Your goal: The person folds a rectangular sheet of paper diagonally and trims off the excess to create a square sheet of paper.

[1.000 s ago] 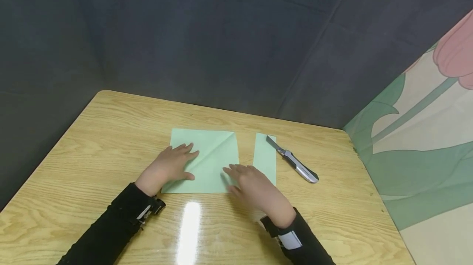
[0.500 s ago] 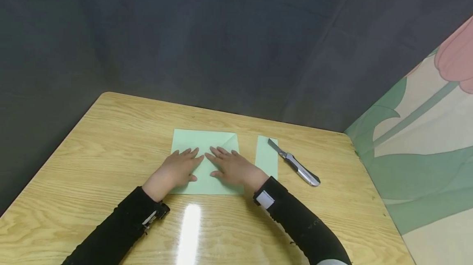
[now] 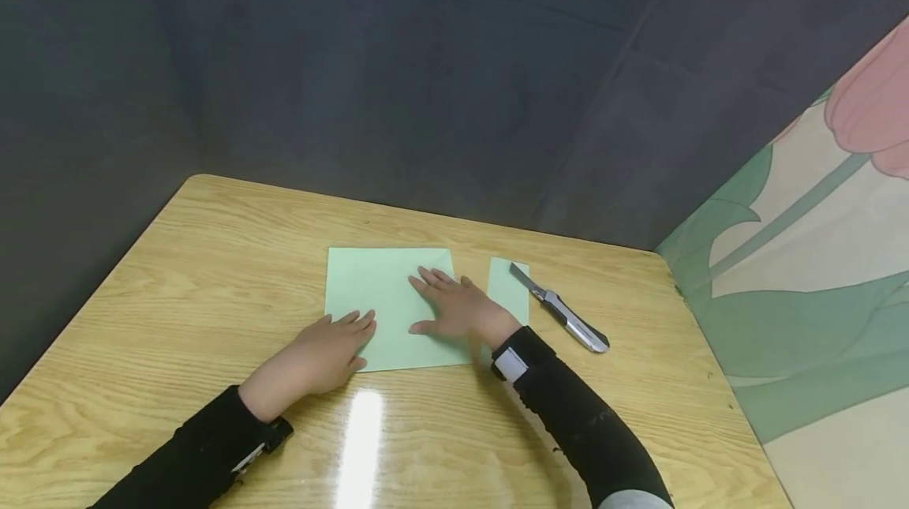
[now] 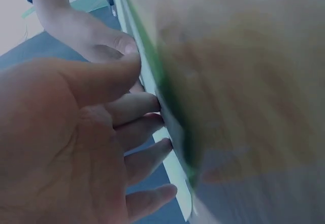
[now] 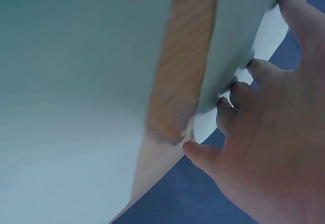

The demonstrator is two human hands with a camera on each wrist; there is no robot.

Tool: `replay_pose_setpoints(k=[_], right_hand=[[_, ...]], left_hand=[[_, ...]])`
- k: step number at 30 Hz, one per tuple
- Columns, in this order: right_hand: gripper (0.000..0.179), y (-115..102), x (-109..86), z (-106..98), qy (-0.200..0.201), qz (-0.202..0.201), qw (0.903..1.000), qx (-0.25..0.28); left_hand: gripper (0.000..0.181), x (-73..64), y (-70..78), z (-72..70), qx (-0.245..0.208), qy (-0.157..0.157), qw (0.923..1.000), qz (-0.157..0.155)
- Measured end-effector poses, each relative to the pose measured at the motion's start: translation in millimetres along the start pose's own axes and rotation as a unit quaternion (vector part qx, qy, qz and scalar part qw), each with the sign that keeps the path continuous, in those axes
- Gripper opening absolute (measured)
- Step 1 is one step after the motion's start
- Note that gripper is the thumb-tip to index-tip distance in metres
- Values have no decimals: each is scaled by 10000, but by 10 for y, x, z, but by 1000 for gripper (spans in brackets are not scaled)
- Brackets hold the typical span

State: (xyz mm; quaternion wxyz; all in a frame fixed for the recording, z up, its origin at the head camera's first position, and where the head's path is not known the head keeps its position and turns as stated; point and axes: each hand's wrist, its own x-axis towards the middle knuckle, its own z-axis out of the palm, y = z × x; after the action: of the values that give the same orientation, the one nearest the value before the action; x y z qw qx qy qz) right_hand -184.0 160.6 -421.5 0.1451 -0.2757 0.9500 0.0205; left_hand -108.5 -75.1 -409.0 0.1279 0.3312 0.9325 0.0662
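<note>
A pale green sheet of paper (image 3: 369, 276) lies flat on the wooden table, with a faint diagonal crease toward its far right corner. My left hand (image 3: 323, 355) rests at the sheet's near left corner, fingers spread. On the right half of the paper, my right hand (image 3: 458, 308) presses down with its fingers fanned out. The right wrist view has these fingers (image 5: 264, 71) touching the sheet (image 5: 238, 36). In the left wrist view, the left fingertips (image 4: 147, 160) meet the paper's surface.
Right of the sheet lies a narrow strip of the same green paper (image 3: 507, 288), partly behind my right wrist. A utility knife (image 3: 568, 316) with its blade out overlaps the strip. A dark curtain (image 3: 426, 83) hangs behind the table (image 3: 248, 256), and a flower-patterned cloth (image 3: 817, 256) borders its right side.
My right hand came left onto the sheet, then slid slightly right. My left hand moved back toward the near left corner. The crease at the far right looks flatter. The knife stayed put.
</note>
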Motion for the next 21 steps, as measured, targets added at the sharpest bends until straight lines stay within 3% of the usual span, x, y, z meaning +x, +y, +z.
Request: replay_pose_setpoints(k=[6, 14, 18, 21], right_hand=[[103, 197, 108, -85, -323, 365, 9971, 578], [115, 357, 210, -210, -680, 714, 9920, 785], [116, 415, 179, -206, -670, 763, 9905, 926], [116, 503, 127, -189, -628, 862, 9891, 1019]], left_hand=[[54, -350, -49, 56, 55, 281, 9995, 126], [51, -713, -54, 105, 140, 524, 9983, 213], [49, -726, -81, 126, 59, 700, 9970, 334], [46, -615, -106, 110, 35, 670, 9970, 383]])
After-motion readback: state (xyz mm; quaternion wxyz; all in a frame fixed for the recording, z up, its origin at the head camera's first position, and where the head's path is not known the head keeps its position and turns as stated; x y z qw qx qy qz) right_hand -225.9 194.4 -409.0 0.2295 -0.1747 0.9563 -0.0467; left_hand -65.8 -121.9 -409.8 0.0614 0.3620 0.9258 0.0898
